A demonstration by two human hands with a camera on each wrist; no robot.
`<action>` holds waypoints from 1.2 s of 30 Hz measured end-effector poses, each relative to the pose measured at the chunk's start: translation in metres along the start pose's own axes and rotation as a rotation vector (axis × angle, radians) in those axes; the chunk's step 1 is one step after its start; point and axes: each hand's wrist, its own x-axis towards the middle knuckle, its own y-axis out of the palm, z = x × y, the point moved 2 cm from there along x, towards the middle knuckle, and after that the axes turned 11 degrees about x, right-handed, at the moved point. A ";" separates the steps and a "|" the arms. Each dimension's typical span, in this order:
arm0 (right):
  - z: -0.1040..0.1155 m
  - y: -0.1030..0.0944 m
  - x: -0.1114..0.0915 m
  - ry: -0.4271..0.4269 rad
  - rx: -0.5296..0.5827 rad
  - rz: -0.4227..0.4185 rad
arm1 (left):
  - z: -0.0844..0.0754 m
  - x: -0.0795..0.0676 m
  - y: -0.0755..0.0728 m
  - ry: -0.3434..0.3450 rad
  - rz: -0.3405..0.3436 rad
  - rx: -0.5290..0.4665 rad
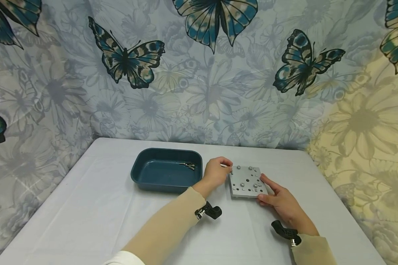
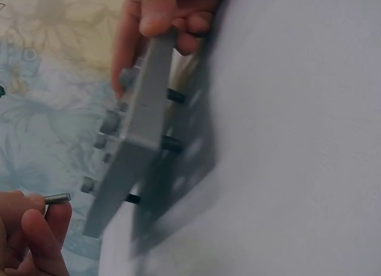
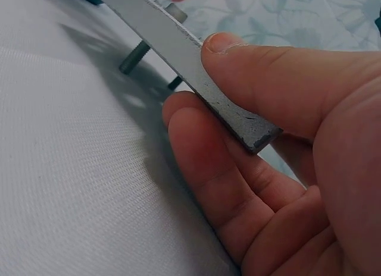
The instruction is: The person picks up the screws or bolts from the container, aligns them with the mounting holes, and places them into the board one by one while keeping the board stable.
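Note:
A flat grey metal plate [image 1: 246,176] with holes is held clear of the tablecloth, several bolts sitting in it. Their threaded ends poke out below, as the bolt shank [image 3: 134,57] in the right wrist view shows. My right hand [image 1: 283,206] grips the plate's right edge, thumb on top and curled fingers underneath. At the plate's far left corner, my left hand [image 1: 215,173] pinches a small metal pin [image 2: 58,198] between thumb and fingertips. In the left wrist view the pin stands apart from the plate, its other end hidden in the fingers.
Left of the plate stands a dark blue-green tray [image 1: 166,189], with a few slim metal pieces [image 1: 188,166] in its right part. A white cloth [image 1: 96,198] covers the table. Behind hangs a butterfly-print curtain [image 1: 199,95].

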 end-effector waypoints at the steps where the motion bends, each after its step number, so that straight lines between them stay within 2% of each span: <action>1: 0.000 0.000 0.000 -0.001 -0.003 -0.002 | 0.002 0.000 0.002 -0.001 -0.009 0.012; 9: -0.002 0.002 0.000 -0.017 0.011 0.007 | 0.009 0.002 0.007 0.021 -0.035 0.027; 19: -0.001 0.003 0.002 -0.012 0.015 0.011 | 0.012 0.005 0.007 0.183 -0.067 0.191; 29: 0.000 0.002 0.000 -0.013 0.031 0.033 | 0.012 0.005 0.007 0.199 -0.021 0.230; 33: 0.000 0.001 0.001 -0.013 0.023 0.030 | 0.011 0.005 0.008 0.181 -0.006 0.185; 36: 0.000 0.000 0.001 -0.016 0.014 0.026 | 0.008 0.003 0.005 0.099 0.030 0.024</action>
